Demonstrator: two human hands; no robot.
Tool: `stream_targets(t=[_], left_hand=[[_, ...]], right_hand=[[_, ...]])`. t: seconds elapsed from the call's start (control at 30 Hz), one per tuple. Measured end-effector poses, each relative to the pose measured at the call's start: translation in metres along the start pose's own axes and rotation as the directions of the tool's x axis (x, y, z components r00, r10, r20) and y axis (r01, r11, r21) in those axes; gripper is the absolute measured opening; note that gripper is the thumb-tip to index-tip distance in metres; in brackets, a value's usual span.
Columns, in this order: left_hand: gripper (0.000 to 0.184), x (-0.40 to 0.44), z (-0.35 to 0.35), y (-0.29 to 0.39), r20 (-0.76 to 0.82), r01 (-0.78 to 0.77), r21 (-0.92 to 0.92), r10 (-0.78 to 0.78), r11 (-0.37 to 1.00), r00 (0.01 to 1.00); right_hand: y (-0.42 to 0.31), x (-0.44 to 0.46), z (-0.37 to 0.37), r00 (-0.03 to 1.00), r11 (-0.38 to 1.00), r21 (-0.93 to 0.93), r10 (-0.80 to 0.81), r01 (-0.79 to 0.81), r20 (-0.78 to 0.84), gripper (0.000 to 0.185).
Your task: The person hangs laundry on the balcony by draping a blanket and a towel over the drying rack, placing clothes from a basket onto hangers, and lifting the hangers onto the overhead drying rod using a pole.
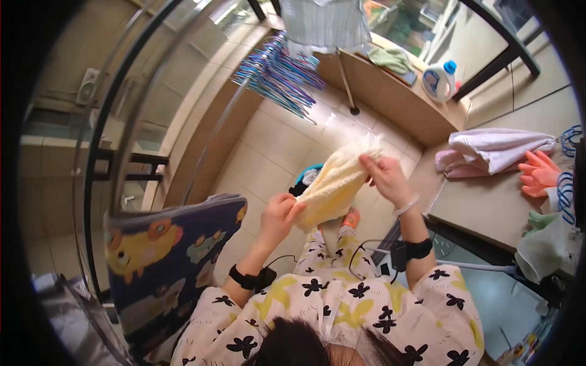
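A pale yellow textured cloth (336, 183), which looks like a towel, is stretched in the air in front of my body. My left hand (281, 215) pinches its lower left edge. The upper right end is gripped by my right hand (387, 178), fingers closed on it. Behind and below the cloth, a blue basin (317, 166) on the floor holds dark and white laundry (310, 177); the cloth hides much of it.
Several hangers (278, 76) hang bunched on a rail at upper left, beside a light hanging garment (323, 24). A patterned dark blue cloth (177, 268) hangs at left. On the right ledge lie a pink cloth (488, 149) and orange rubber gloves (538, 172). A detergent bottle (438, 82) stands behind.
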State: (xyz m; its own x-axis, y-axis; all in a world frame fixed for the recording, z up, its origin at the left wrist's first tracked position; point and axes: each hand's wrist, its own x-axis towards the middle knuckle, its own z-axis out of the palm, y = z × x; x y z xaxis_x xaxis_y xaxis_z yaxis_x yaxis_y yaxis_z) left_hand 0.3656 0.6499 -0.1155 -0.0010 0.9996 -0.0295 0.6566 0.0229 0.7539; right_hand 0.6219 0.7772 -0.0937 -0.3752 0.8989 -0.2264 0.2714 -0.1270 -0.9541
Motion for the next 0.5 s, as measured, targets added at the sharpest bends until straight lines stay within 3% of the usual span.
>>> stream_targets(t=[0.03, 0.07, 0.13, 0.17, 0.2, 0.3, 0.37, 0.43, 0.47, 0.5], left_hand=[[0.017, -0.001, -0.014, 0.020, 0.003, -0.033, -0.047, 0.033, 0.998, 0.999], [0.017, 0.001, -0.026, 0.034, -0.033, -0.043, -0.030, 0.042, 0.999, 0.999], [0.022, 0.008, -0.061, 0.063, -0.136, -0.105, -0.227, 0.075, 0.968, 0.988], [0.027, 0.010, -0.069, 0.081, -0.316, -0.272, -0.186, 0.205, 0.944, 0.926], [0.027, 0.002, -0.076, 0.097, -0.348, -0.289, -0.167, 0.217, 0.943, 0.912], [0.034, -0.014, -0.111, 0.138, -0.404, -0.200, -0.034, 0.170, 0.979, 0.899], [0.034, -0.016, -0.140, 0.155, -0.521, -0.208, -0.150, 0.102, 0.967, 0.848], [0.036, -0.021, -0.174, 0.169, -0.578, -0.288, 0.076, 0.278, 0.955, 0.768], [0.036, -0.023, -0.184, 0.182, -0.592, -0.285, 0.080, 0.276, 0.955, 0.758], [0.036, -0.026, -0.193, 0.197, -0.557, -0.311, 0.300, 0.430, 0.902, 0.711]], right_hand=[[-0.035, -0.009, -0.005, 0.991, 0.985, 0.131, -0.121, 0.114, 0.054, 0.032], [-0.068, -0.014, -0.007, 0.985, 0.980, 0.130, -0.159, 0.149, 0.068, 0.032], [-0.141, -0.013, -0.007, 0.858, 0.848, 0.193, -0.510, 0.493, 0.051, 0.028], [-0.161, -0.014, -0.010, 0.842, 0.826, 0.223, -0.539, 0.518, 0.039, 0.027], [-0.174, -0.020, -0.013, 0.824, 0.801, 0.253, -0.566, 0.542, 0.026, 0.026], [-0.219, -0.024, -0.017, 0.771, 0.757, 0.220, -0.636, 0.616, 0.028, 0.030], [-0.265, -0.025, -0.014, 0.766, 0.764, 0.094, -0.643, 0.639, 0.022, 0.036], [-0.314, -0.036, -0.013, 0.744, 0.742, -0.073, -0.668, 0.666, -0.004, 0.043], [-0.334, -0.042, -0.014, 0.713, 0.709, -0.138, -0.700, 0.692, -0.024, 0.046], [-0.357, -0.056, -0.011, 0.723, 0.722, -0.119, -0.689, 0.682, -0.041, 0.042]])
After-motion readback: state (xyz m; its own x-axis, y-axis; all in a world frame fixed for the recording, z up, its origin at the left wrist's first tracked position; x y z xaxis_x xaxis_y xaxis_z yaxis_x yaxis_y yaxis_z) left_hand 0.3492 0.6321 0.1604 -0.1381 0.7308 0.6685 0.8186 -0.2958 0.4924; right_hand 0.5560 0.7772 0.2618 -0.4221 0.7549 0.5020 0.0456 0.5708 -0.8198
